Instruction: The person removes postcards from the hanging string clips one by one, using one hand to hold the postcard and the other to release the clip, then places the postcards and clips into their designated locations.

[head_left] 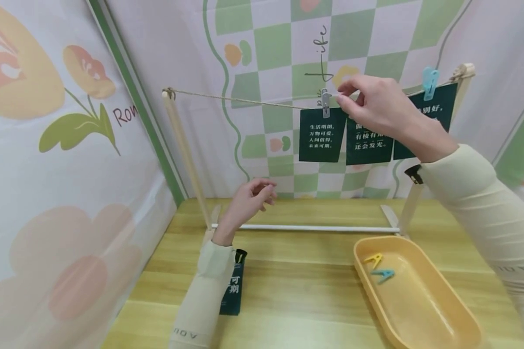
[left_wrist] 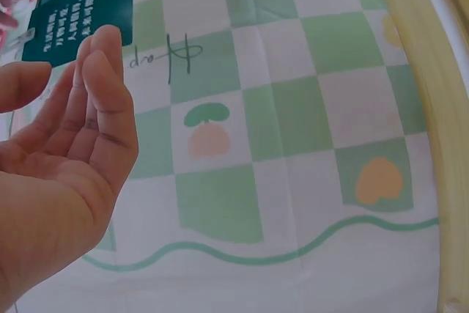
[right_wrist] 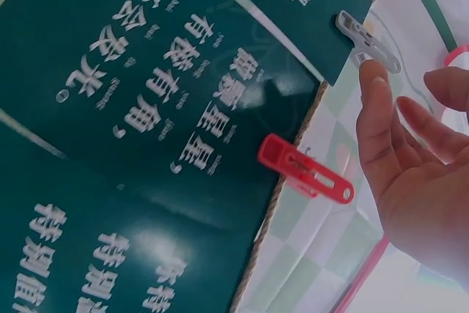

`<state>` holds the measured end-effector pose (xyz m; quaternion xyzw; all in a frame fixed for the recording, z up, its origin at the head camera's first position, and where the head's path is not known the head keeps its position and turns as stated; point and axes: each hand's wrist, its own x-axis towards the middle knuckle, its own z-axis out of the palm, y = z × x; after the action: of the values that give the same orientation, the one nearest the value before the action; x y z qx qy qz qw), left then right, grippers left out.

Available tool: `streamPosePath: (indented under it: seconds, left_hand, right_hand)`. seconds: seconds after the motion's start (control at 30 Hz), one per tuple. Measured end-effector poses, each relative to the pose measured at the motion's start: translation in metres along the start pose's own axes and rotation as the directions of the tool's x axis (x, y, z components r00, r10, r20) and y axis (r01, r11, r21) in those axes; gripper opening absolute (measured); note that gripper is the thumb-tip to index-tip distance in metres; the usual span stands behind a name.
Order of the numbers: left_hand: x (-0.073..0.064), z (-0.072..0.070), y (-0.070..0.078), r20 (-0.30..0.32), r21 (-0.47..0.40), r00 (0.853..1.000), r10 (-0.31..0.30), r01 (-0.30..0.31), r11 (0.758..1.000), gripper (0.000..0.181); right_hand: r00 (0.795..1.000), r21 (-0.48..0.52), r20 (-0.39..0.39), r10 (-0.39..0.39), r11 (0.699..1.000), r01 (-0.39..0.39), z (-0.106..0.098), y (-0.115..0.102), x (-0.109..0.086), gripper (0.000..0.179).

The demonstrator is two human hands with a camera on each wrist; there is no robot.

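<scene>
My right hand (head_left: pixel 377 106) is raised at the string, fingertips close beside a grey clothespin (head_left: pixel 325 104). In the right wrist view its thumb and fingers are apart, with nothing between them. The grey clothespin clips a dark green card (head_left: pixel 322 145) with white writing to the string. To its right hang a middle card (head_left: pixel 367 154), pinned by a red clothespin (right_wrist: pixel 304 168), and a right card (head_left: pixel 445 106) under a light blue clothespin (head_left: pixel 430 83). The right hand covers the red clothespin in the head view. My left hand (head_left: pixel 251 198) hovers, fingers loosely bent, holding nothing.
A wooden frame with a left post (head_left: pixel 185 160) and a white bottom bar (head_left: pixel 310 228) carries the string (head_left: pixel 244 101). On the table, a yellow tray (head_left: pixel 436 271) holds a yellow clothespin (head_left: pixel 375 260) and a blue one (head_left: pixel 383 276). Another green card (head_left: pixel 232 303) lies beside the left forearm.
</scene>
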<state>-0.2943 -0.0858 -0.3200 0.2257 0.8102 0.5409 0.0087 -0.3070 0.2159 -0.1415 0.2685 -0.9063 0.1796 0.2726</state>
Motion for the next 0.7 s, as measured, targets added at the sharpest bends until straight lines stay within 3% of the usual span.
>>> streamPosePath:
  seconds: [0.3, 0.5, 0.7]
  left_hand:
    - [0.017, 0.012, 0.013, -0.059, -0.034, 0.998, 0.007, -0.009, 0.999, 0.024]
    - [0.023, 0.016, 0.018, -0.12, -0.044, 0.993, -0.016, 0.011, 0.999, 0.022]
    - [0.03, 0.023, 0.022, -0.147, -0.055, 0.989, -0.019, 0.011, 0.998, 0.02]
  right_hand:
    - [0.997, 0.031, 0.062, 0.046, 0.998, -0.048, 0.003, -0.01, 0.02, 0.044]
    - [0.982, 0.025, 0.14, 0.128, 0.991, -0.132, 0.005, -0.012, 0.029, 0.051]
    - [0.972, 0.048, 0.169, 0.165, 0.983, -0.175, 0.008, -0.009, 0.031, 0.054]
